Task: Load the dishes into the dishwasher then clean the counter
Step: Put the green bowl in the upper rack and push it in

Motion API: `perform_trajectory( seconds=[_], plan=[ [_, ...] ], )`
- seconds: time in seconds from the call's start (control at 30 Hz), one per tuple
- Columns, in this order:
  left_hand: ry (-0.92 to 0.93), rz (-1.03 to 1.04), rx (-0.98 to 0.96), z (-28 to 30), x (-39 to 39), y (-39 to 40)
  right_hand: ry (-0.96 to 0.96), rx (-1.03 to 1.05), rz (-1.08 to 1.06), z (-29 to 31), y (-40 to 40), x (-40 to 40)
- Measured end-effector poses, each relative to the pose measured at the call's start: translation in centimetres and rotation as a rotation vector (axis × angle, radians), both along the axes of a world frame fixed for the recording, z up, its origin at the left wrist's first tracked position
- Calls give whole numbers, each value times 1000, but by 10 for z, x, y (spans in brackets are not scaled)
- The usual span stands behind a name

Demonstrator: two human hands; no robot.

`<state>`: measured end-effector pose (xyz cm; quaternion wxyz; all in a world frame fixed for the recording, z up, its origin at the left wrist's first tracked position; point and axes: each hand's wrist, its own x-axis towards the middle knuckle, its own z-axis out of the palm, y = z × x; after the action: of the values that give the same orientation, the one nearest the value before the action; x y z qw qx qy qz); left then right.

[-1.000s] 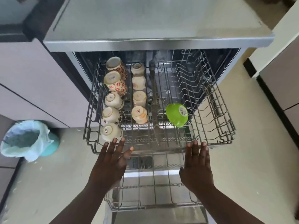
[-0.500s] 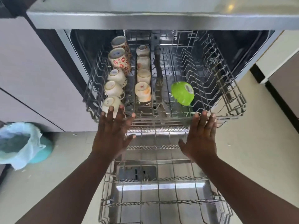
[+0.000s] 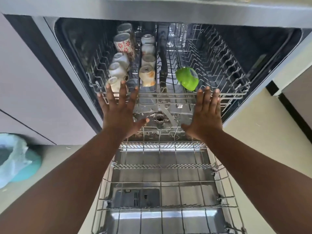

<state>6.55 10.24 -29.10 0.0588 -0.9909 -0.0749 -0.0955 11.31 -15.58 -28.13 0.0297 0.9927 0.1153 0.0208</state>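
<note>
Pushed further back over the last second, the upper rack [image 3: 168, 95] now sits mostly inside the dishwasher [image 3: 253, 41].

Both hands press flat against its front rail, the left hand [image 3: 120, 108] near the left corner and the right hand [image 3: 206, 110] toward the right, each grip spread apart with straight fingers and clamped on nothing. On the rack's left side stand two rows of upturned cups [image 3: 146, 76], one with a red flower pattern [image 3: 124, 46], and the left fingertips partly cover the nearest cup [image 3: 114, 83]. A green bowl [image 3: 187, 78] lies tilted among the tines right of the centre spine, just behind the front rail. Below, the lower rack [image 3: 162, 183] is pulled out over the open door. The surface edge [image 3: 152, 9] runs along the top, and a bin lined with a pale bag [image 3: 15, 159] stands on the floor to the left.
</note>
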Motion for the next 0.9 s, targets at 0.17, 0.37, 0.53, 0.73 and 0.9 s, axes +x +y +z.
perform_trajectory(
  seconds=[0.17, 0.37, 0.53, 0.73, 0.9],
  plan=[
    [-5, -2, -50, -7, 5, -4, 47, 22, 1, -2, -1, 7],
    [98, -13, -64, 7, 5, -7, 195, -28, 8, 14, -6, 14],
    [386, -25, -71, 48, 5, -2, 398, -132, 85, 52, -16, 16],
    [572, 60, -165, 89, -90, -26, 392, -30, 208, 92, -45, -38],
    [695, 155, -302, 57, -228, -62, 491, 77, 156, 64, -79, -138]
  ],
)
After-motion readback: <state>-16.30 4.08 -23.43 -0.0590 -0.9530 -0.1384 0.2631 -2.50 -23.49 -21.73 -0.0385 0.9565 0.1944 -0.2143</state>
